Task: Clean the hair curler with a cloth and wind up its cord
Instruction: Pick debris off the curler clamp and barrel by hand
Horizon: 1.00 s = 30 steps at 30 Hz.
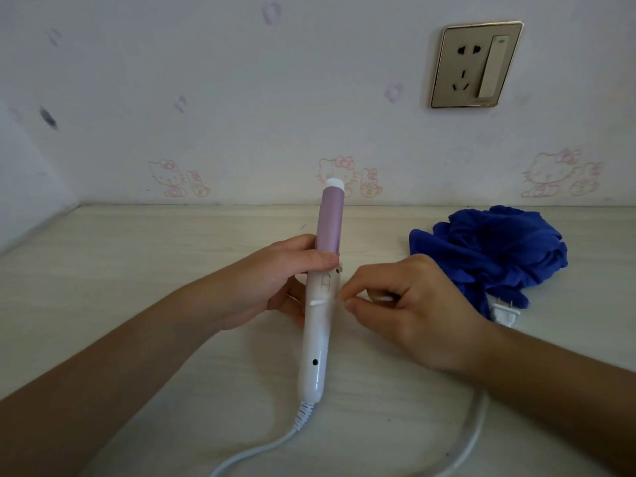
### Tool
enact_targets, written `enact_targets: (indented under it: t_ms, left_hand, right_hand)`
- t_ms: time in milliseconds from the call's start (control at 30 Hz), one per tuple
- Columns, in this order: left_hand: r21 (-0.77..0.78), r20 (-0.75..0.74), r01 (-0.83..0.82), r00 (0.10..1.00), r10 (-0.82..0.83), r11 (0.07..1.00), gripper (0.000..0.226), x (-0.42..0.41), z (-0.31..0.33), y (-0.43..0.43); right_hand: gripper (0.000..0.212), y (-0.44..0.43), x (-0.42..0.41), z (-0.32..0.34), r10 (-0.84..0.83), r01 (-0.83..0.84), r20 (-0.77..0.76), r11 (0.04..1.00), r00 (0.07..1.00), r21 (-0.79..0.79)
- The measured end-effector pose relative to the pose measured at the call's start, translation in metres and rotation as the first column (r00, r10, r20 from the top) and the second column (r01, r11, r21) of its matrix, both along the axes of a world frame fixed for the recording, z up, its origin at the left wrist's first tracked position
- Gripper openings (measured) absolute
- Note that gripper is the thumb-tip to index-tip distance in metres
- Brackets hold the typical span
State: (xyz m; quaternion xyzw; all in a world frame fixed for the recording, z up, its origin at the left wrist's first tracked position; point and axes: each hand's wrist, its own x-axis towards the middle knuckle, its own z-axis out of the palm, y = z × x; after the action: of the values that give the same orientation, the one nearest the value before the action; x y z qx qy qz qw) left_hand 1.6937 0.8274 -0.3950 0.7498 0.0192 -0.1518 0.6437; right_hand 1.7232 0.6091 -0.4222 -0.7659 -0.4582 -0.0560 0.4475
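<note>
The hair curler (318, 325) has a white handle and a pink barrel with a white tip, and points away from me above the table. My left hand (285, 273) grips it where barrel meets handle. My right hand (409, 304) pinches the white cord close to the handle's right side. The cord (476, 428) leaves the handle's base, loops along the bottom edge of the view and passes under my right forearm. Its white plug (503, 313) lies on the table beside the crumpled blue cloth (488, 249), which neither hand touches.
A pale wood-grain table (155, 270) meets a wall with cartoon-cat wallpaper. A gold-framed wall socket with a switch (476, 65) sits high on the right. The table's left corner lies at the far left.
</note>
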Motion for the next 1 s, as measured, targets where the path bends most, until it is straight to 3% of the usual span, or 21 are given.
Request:
enact_targets:
  t_ms: [100,300,367,500,633,700,767,900,1000]
  left_hand:
    - [-0.020,0.023,-0.044,0.999,0.045,0.999,0.042,-0.002,-0.007,-0.001]
    - [-0.150,0.097,-0.096,0.989,0.111,0.984,0.041,-0.001,-0.020,-0.002]
    - [-0.146,0.111,-0.102,0.987,0.119,0.984,0.043,0.000,-0.022,-0.003]
    - [-0.112,0.139,-0.127,0.980,0.142,0.986,0.045,-0.002,-0.024,-0.004]
    - [-0.059,0.173,-0.152,0.972,0.160,0.987,0.041,-0.004,-0.025,-0.007]
    - [-0.045,0.180,-0.156,0.970,0.162,0.987,0.042,-0.004,-0.026,-0.008]
    - [-0.051,0.177,-0.149,0.972,0.156,0.987,0.042,-0.004,-0.025,-0.008]
    - [-0.087,0.179,-0.147,0.971,0.161,0.985,0.039,-0.006,-0.025,-0.007]
    - [-0.100,0.178,-0.154,0.969,0.170,0.983,0.036,-0.005,-0.025,-0.008]
  right_hand:
    - [0.013,0.001,-0.008,-0.002,0.057,-0.057,0.006,0.998,0.998,-0.029]
    - [0.015,0.001,-0.007,-0.002,0.019,-0.019,0.012,1.000,1.000,-0.010]
    - [0.013,0.003,-0.013,-0.002,0.060,-0.058,0.033,0.997,0.998,-0.043]
    - [0.015,0.001,-0.005,-0.003,-0.018,0.017,0.022,1.000,1.000,0.023]
    - [0.013,0.003,-0.015,-0.002,0.066,-0.064,0.051,0.997,0.996,-0.047]
    - [0.013,0.003,-0.010,-0.003,0.008,-0.007,0.043,1.000,0.999,-0.013]
    - [0.014,0.001,-0.005,-0.002,-0.030,0.030,0.018,0.999,0.999,0.010]
    - [0.011,0.003,-0.015,-0.001,0.094,-0.092,0.018,0.991,0.995,-0.093]
    - [0.015,0.000,-0.011,0.001,0.021,-0.020,0.011,0.999,1.000,-0.045]
